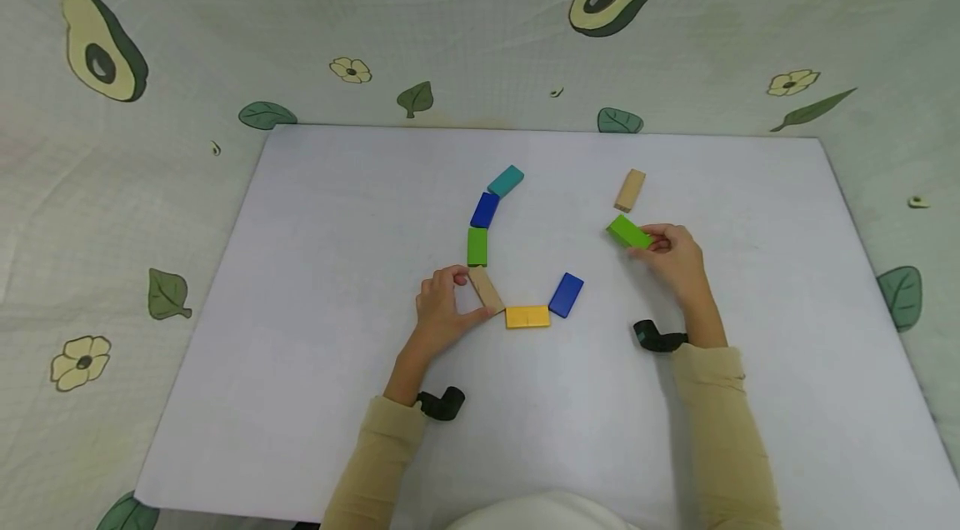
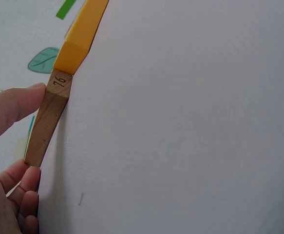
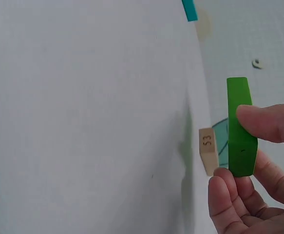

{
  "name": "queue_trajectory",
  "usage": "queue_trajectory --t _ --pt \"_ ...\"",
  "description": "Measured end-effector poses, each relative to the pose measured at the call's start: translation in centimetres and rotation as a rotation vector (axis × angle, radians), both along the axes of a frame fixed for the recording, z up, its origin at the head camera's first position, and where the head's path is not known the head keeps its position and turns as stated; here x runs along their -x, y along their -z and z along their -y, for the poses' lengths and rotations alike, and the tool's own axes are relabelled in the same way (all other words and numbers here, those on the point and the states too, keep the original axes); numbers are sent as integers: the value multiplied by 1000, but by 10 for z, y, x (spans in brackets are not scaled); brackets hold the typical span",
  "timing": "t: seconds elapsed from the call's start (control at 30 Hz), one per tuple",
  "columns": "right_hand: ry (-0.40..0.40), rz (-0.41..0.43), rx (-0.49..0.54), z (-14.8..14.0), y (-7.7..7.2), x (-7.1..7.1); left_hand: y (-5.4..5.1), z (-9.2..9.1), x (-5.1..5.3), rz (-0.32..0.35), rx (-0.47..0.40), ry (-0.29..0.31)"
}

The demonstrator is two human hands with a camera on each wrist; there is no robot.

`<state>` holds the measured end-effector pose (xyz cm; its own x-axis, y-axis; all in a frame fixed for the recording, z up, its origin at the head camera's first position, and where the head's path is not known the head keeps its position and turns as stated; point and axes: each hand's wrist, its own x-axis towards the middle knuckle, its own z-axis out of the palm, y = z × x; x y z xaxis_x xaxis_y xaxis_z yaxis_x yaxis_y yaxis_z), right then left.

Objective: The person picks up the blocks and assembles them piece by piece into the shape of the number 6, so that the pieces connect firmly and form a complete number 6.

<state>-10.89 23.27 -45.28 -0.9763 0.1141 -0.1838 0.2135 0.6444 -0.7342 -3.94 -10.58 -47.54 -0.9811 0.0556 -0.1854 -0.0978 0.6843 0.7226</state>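
Note:
My left hand (image 1: 441,312) pinches a plain wooden block (image 1: 487,290) lengthwise, thumb at one end and fingers at the other. The number 76 shows on that block's end in the left wrist view, where it meets a yellow block (image 2: 76,41). My right hand (image 1: 677,260) grips a bright green block (image 1: 628,232) between thumb and fingers, held above the table as its shadow shows in the right wrist view. Beyond it lies a second wooden block (image 1: 630,190), marked 53 in the right wrist view.
From the left-hand wooden block, a curve runs up through a green block (image 1: 477,247), a blue block (image 1: 484,210) and a teal block (image 1: 506,180). Another blue block (image 1: 566,295) stands tilted at the yellow block's right end. All lie on a white table (image 1: 337,222) before a patterned cloth (image 1: 480,22).

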Motion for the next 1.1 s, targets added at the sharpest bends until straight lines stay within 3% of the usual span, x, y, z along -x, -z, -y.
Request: queue_trajectory --t 0.27,0.8,1.1 --pt "-40 -8 25 23 -3 -7 -1 -1 0 5 -9 -3" --pt "-218 20 48 52 11 -2 1 -1 1 -8 16 -4" --pt "-303 30 -25 58 10 4 1 -1 1 -12 23 -2"
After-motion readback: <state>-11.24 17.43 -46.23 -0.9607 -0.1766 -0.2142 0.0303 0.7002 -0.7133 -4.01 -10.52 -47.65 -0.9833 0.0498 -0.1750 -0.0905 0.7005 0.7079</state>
